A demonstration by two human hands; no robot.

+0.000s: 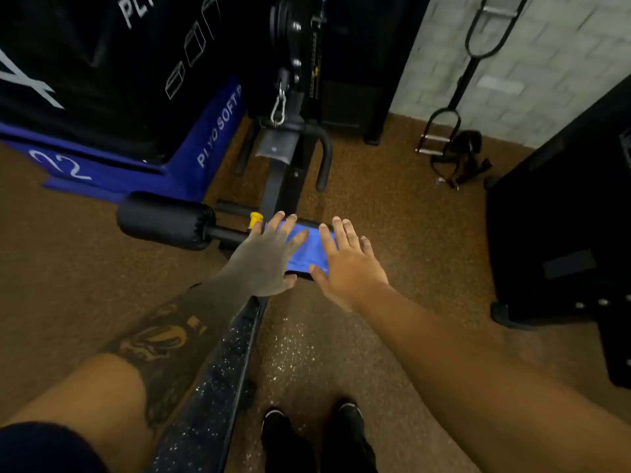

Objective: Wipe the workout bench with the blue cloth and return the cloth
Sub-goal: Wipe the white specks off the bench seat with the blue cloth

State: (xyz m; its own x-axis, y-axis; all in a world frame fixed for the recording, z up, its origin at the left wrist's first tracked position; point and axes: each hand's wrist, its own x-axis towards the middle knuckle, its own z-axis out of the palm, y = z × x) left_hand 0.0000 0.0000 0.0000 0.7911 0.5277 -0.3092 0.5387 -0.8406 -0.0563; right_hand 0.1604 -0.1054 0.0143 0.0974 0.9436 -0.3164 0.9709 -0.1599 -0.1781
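Here the blue cloth [309, 249] lies spread flat on the small black pad at the far end of the workout bench [218, 377], whose dark, speckled length runs back toward the person beneath the left forearm. Both hands press down on the cloth with fingers extended and splayed; neither grips it. The left hand [268, 259] covers the cloth's left part, palm down, its fingertips reaching the pad's far edge. The right hand [345, 262] rests on the cloth's right edge, thumb touching the near corner, fingers spread and pointing away. The left forearm [170, 339] carries a dark tattoo.

Just beyond the left fingertips sits a yellow knob [255, 220] on the bench frame, and left of it a black foam roller [167, 220] sticks out sideways. Farther back stands a black cable machine with a silver carabiner [279, 105], beside a blue plyo box [112, 165] marked 22. 2 black shoes [317, 438] stand on the brown speckled floor [392, 206] right of the bench.
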